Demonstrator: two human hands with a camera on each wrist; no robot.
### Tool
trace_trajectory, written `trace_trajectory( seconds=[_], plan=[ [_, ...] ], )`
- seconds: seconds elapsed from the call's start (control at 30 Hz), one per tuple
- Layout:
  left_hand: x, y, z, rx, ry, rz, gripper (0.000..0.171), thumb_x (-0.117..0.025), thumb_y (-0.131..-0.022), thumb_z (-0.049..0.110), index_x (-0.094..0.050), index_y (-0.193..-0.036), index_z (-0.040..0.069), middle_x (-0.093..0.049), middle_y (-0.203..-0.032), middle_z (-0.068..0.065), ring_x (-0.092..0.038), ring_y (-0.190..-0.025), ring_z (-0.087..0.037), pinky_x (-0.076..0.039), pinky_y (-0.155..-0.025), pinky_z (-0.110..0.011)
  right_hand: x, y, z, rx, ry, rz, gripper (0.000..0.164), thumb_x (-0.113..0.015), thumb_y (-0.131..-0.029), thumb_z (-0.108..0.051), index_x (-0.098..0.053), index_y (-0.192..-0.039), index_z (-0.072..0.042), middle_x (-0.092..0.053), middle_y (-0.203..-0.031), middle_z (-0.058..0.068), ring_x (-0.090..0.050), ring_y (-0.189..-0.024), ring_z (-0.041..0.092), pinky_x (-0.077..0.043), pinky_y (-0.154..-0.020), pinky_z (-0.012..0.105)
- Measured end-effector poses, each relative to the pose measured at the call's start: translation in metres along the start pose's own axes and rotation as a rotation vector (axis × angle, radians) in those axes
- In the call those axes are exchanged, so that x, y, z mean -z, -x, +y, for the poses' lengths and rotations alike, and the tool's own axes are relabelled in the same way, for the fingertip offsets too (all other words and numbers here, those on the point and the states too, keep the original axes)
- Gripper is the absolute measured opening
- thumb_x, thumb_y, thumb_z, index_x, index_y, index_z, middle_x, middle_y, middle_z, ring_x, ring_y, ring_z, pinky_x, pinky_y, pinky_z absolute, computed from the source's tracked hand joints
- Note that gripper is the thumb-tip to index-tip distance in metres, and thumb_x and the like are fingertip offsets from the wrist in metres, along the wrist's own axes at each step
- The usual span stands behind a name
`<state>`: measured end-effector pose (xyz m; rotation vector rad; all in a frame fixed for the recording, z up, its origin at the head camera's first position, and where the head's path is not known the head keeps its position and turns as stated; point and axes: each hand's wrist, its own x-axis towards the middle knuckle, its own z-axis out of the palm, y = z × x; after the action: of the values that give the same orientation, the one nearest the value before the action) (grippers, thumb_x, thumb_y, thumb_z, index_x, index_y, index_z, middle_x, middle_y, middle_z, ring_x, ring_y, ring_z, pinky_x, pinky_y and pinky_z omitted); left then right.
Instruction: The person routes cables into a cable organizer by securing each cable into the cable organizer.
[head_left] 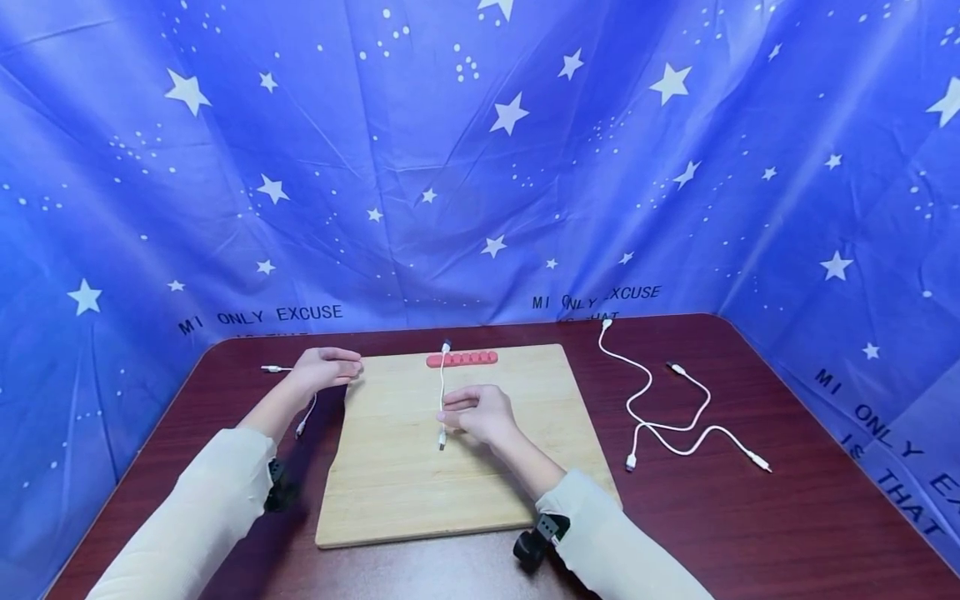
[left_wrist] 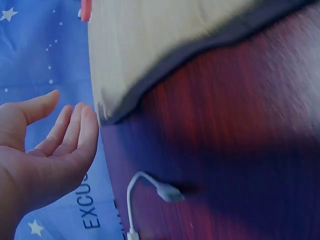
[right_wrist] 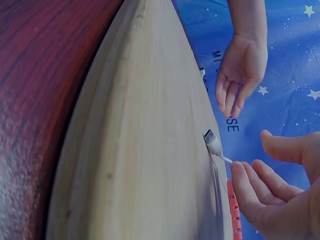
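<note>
A short white USB cable (head_left: 442, 379) runs down the wooden board (head_left: 397, 483), its upper plug beside the left end of a red slotted cable clip strip (head_left: 480, 358). My right hand (head_left: 480, 412) is over the cable's lower part. In the right wrist view its fingertips are by the cable near the USB plug (right_wrist: 213, 144), with the thumb standing apart; whether they touch is unclear. My left hand (head_left: 322, 369) hovers at the board's upper left corner, fingers extended and holding nothing. Another white cable (left_wrist: 131, 200) lies beneath it, partly hidden in the head view.
Two more white cables (head_left: 637, 400) lie loosely curved and crossing on the dark red table (head_left: 750, 533), right of the board. A blue star-printed cloth (head_left: 420, 167) hangs behind and at both sides of the table.
</note>
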<state>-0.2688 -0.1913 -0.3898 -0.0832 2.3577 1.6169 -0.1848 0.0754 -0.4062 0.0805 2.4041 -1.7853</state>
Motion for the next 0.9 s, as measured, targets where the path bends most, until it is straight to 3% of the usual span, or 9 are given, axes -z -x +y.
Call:
trace_trajectory(
  seconds=[0.13,0.27,0.5,0.73,0.8,0.9],
  plan=[
    [0.011,0.007,-0.008,-0.026,-0.04,0.009,0.046,-0.061,-0.094,0.009,-0.05,-0.133,-0.013,-0.072,-0.113,-0.009,-0.066,-0.09,0.0,-0.055,-0.103,-0.037,-0.002,0.001,-0.001,0.013,0.008,-0.013,0.03,-0.08,-0.078,-0.008,-0.073,-0.105,0.001,-0.076,-0.101,0.017,-0.075,-0.086,0.02,-0.063,-0.073,0.025],
    [0.021,0.013,-0.015,-0.025,-0.101,0.044,0.045,-0.06,-0.094,0.011,-0.052,-0.133,-0.012,-0.072,-0.116,-0.01,-0.066,-0.094,-0.003,-0.056,-0.102,-0.037,-0.004,0.001,-0.003,0.019,0.008,-0.025,0.029,-0.079,-0.078,-0.008,-0.073,-0.106,0.001,-0.077,-0.1,0.017,-0.075,-0.088,0.02,-0.062,-0.074,0.024],
    [0.038,0.024,-0.028,-0.002,-0.208,0.129,0.045,-0.061,-0.094,0.018,-0.056,-0.13,-0.009,-0.073,-0.114,-0.007,-0.058,-0.082,0.009,-0.057,-0.1,-0.038,-0.009,0.002,-0.007,0.014,-0.005,-0.059,0.03,-0.079,-0.079,-0.008,-0.072,-0.106,0.002,-0.077,-0.1,0.017,-0.074,-0.08,0.014,-0.062,-0.07,0.023],
    [0.058,0.035,-0.044,-0.01,-0.232,0.164,0.046,-0.062,-0.094,0.019,-0.056,-0.129,-0.01,-0.061,-0.129,-0.021,-0.053,-0.076,0.015,-0.059,-0.081,-0.019,-0.016,0.003,-0.008,0.012,0.002,-0.07,0.027,-0.077,-0.08,-0.007,-0.072,-0.105,0.002,-0.077,-0.099,0.017,-0.072,-0.078,0.011,-0.061,-0.069,0.021],
    [0.064,0.038,-0.049,0.0,-0.238,0.176,0.047,-0.063,-0.094,0.02,-0.056,-0.129,-0.01,-0.064,-0.12,-0.016,-0.054,-0.075,0.013,-0.056,-0.075,-0.014,-0.017,0.003,-0.008,0.016,0.002,-0.074,0.027,-0.077,-0.08,-0.008,-0.072,-0.105,0.002,-0.077,-0.098,0.017,-0.072,-0.077,0.011,-0.061,-0.069,0.021],
    [0.073,0.041,-0.055,0.015,-0.237,0.189,0.048,-0.064,-0.093,0.021,-0.056,-0.128,-0.01,-0.069,-0.093,0.008,-0.056,-0.074,0.01,-0.054,-0.071,-0.012,-0.018,0.003,-0.008,0.028,0.0,-0.081,0.027,-0.078,-0.08,-0.008,-0.072,-0.105,0.002,-0.077,-0.098,0.017,-0.072,-0.078,0.012,-0.061,-0.069,0.021]
  ],
)
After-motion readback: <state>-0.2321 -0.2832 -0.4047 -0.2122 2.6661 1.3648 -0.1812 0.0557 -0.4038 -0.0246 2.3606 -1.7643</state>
